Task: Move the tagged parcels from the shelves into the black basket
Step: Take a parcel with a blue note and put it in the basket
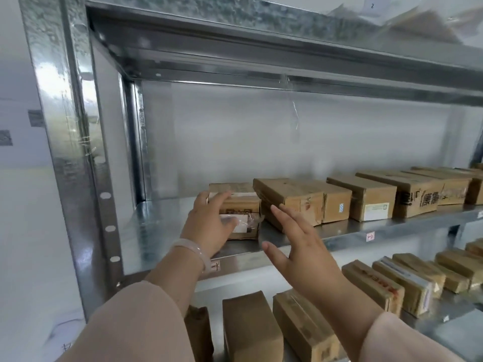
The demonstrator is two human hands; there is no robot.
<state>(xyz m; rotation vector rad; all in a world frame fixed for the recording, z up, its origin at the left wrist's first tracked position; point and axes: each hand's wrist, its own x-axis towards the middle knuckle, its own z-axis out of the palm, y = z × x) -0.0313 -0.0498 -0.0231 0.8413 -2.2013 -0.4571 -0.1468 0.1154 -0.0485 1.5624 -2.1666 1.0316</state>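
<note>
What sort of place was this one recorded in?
Likely a parcel storeroom or pickup depot: galvanised metal shelving, rows of taped cardboard parcels on two shelves, and small tags stuck on the shelf edge.
</note>
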